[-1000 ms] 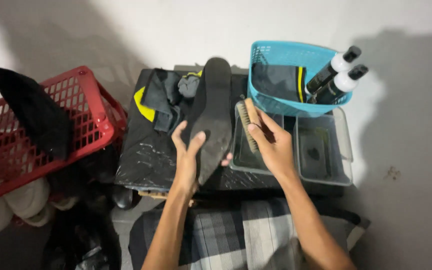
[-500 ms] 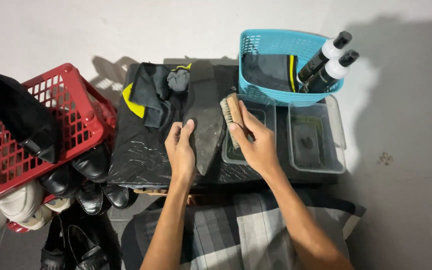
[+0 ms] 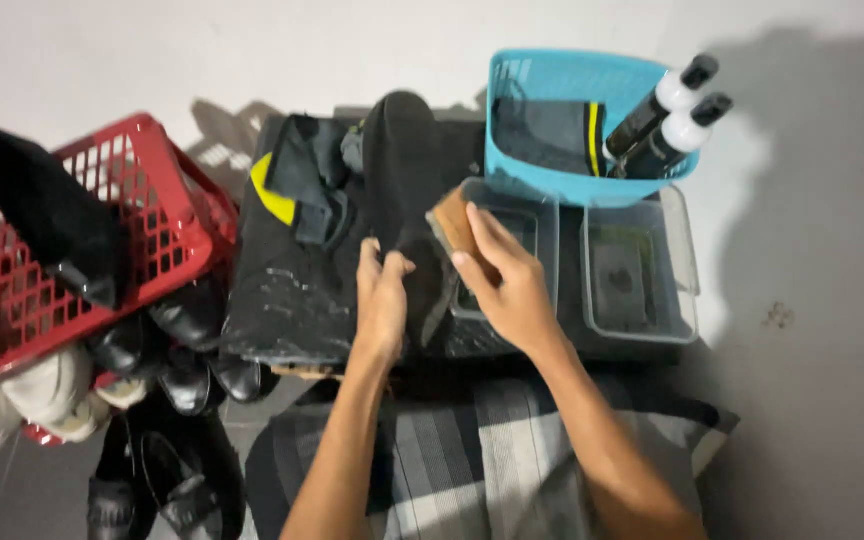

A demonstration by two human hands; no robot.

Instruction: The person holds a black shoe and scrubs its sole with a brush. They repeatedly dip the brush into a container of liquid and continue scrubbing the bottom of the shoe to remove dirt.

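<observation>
1. A red basket (image 3: pixel 167 215) stands at the far left, with a black high-heeled shoe (image 3: pixel 47 225) propped up in it.
2. Pale shoes (image 3: pixel 27 395) lie below the basket, and a cluster of black shoes (image 3: pixel 167 365) sits on the floor just beside it.
3. A black cloth with a yellow patch (image 3: pixel 297 195) lies on the dark work surface (image 3: pixel 277 305) in the middle.
4. The left hand (image 3: pixel 382 300) has its fingers wrapped around the near end of a black shoe (image 3: pixel 407 175), which points away from the person, sole side up, above the dark surface.
5. The right hand (image 3: pixel 507 285) grips a wooden brush (image 3: pixel 450 225), fingers curled over its back; the brush touches the shoe's right edge.
6. Two clear plastic trays (image 3: pixel 677 285) sit side by side to the right of the shoe, the nearer one partly under the right hand.
7. A blue basket (image 3: pixel 552 85) stands behind the trays, holding a dark cloth (image 3: pixel 547 130) and two bottles with black caps (image 3: pixel 667 120).
</observation>
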